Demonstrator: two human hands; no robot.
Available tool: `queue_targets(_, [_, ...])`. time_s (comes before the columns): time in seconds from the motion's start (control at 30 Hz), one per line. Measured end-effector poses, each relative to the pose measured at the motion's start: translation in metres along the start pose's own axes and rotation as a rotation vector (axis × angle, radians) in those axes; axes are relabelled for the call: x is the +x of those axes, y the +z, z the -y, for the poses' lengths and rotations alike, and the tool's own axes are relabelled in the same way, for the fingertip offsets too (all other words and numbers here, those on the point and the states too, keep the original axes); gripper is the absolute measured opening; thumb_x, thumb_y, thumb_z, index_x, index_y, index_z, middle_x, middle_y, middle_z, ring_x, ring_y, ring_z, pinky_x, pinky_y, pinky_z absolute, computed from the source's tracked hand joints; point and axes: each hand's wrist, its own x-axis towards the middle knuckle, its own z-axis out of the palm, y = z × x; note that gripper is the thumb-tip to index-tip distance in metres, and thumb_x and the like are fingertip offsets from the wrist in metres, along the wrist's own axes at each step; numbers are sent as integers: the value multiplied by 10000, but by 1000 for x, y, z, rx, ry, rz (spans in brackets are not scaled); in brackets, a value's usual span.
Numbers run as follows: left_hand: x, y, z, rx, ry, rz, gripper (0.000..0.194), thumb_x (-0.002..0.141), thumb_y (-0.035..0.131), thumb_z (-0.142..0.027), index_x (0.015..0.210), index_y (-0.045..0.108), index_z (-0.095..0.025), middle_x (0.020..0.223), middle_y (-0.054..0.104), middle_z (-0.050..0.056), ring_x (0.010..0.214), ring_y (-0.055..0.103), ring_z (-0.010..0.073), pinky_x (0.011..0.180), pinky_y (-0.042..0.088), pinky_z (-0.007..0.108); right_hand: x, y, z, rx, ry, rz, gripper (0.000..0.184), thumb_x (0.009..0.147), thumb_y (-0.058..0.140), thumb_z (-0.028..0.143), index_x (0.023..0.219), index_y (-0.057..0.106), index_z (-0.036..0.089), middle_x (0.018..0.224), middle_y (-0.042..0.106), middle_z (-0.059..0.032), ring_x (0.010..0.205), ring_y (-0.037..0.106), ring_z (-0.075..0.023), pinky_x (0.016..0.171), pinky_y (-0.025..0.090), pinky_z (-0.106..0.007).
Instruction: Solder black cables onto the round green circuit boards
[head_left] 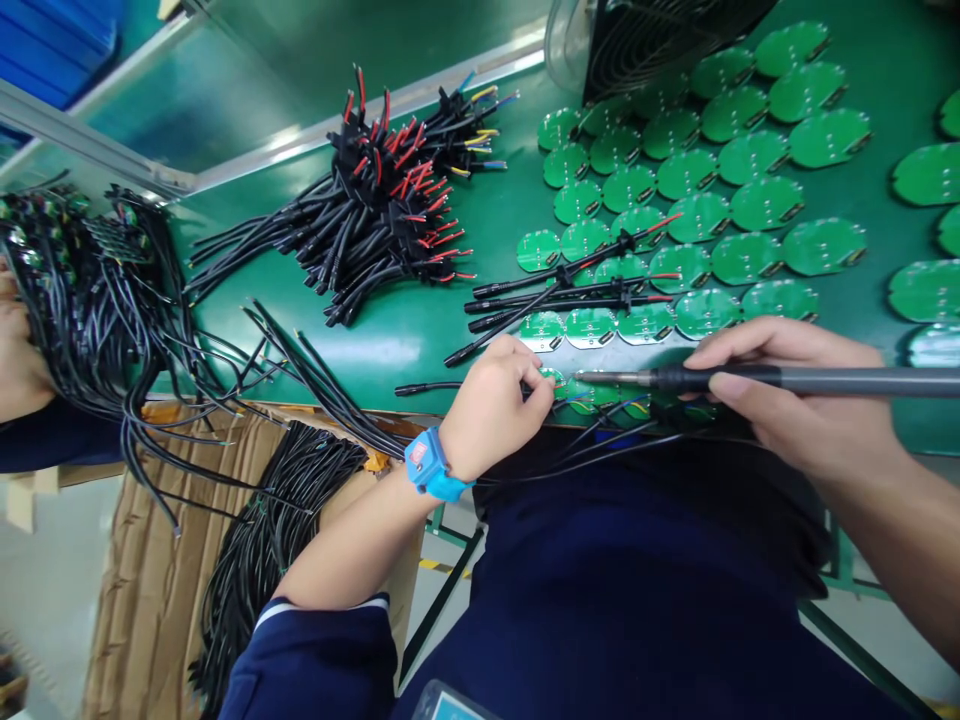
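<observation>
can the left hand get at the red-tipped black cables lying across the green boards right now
Probably yes: the left hand is close to the near ends of those black cables, and nothing seems to stand between. The soldering iron has its tip near that hand, though, so care seems wise.

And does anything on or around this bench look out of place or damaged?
Nothing looks clearly damaged or spilled. But several black leads lie askew across the orderly green circuit boards, and the tangled cable bundle at left has loose ends drooping over the cardboard.
</observation>
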Motion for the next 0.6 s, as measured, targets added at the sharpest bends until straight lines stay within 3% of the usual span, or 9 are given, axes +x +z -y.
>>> queue_targets(0.23, [-4,-2,2,27,21,3,106,769,634,-143,677,580,-148,830,556,44,842,552,145,736,497,301,5,2,3,-149,-108,55,111,779,577,328,820,624,236,696,640,33,532,544,-83,479,427,-199])
queue_targets(0.6, [-8,6,-6,89,-53,-63,160,792,612,-160,643,559,-136,898,522,72,909,552,169,814,485,333,6,4,2,-151,-125,57,119,761,584,337,821,635,248,711,655,29,532,556,-97,495,445,-224])
